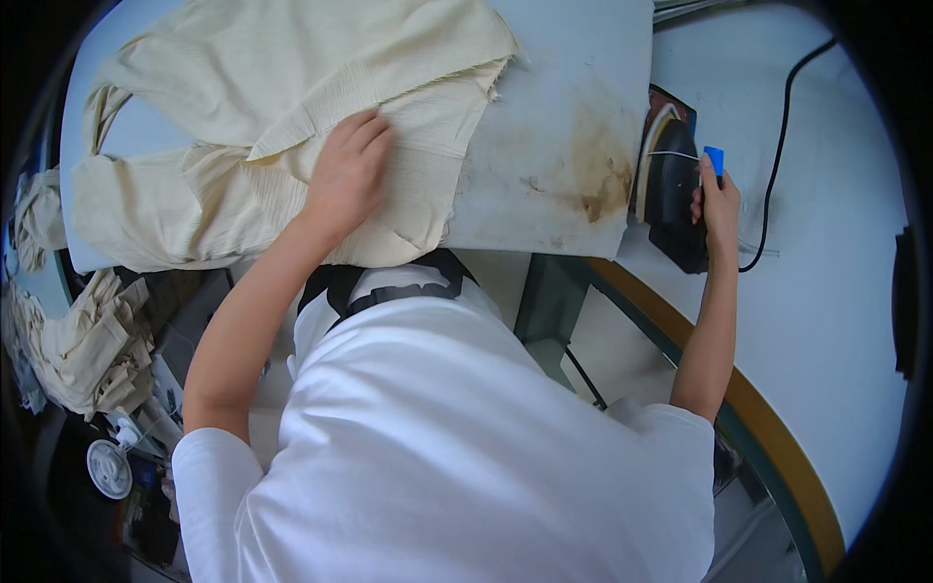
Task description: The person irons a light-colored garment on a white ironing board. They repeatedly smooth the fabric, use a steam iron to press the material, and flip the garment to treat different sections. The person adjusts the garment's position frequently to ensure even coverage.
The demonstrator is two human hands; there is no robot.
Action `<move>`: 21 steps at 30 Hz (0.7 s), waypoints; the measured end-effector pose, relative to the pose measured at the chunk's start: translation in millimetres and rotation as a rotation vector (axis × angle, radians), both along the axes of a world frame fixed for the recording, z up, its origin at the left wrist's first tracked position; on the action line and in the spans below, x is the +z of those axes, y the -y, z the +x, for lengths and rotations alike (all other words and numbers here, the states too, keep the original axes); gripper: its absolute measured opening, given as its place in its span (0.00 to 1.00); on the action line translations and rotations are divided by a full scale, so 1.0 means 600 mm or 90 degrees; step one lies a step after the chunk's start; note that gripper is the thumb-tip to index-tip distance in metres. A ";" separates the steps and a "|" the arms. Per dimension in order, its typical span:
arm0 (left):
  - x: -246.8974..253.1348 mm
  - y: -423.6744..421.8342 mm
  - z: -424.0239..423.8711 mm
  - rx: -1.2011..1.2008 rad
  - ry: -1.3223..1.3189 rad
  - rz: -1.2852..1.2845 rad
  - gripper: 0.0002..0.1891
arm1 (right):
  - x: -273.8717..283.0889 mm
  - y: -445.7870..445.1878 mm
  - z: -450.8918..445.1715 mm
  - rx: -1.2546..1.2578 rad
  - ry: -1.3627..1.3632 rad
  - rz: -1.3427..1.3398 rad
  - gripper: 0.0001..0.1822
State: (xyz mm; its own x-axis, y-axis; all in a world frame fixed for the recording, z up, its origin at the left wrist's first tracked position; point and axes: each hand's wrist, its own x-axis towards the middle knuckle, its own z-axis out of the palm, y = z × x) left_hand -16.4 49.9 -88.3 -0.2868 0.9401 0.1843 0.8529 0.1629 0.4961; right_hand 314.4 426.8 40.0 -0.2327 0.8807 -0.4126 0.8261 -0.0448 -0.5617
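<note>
Cream crinkled fabric with frayed edges lies in folds over the left part of a padded ironing surface. On the fabric, close to a folded-over edge, rests my left hand; its fingertips are slightly blurred, and whether they pinch the cloth is unclear. At the right, my right hand grips the handle of a black electric iron, with a blue part showing above the fingers. The iron stands on a dark rest just beyond the board's right edge, its soleplate side facing the board.
Brown stains mark the board near the iron. A black cord curves over the white table, which has a brown edge. At the lower left are heaped cream cloths and a small white fan.
</note>
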 end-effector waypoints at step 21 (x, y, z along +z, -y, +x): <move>0.004 0.084 -0.012 0.077 -0.131 -0.090 0.28 | -0.055 0.233 -0.308 0.570 0.096 0.080 0.24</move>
State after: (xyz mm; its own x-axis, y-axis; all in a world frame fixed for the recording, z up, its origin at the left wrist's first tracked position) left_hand -23.4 -0.3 -86.1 -0.3680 0.9221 0.1196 0.9037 0.3244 0.2793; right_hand 129.9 287.2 7.0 -0.8015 0.4377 -0.4075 0.5878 0.7021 -0.4020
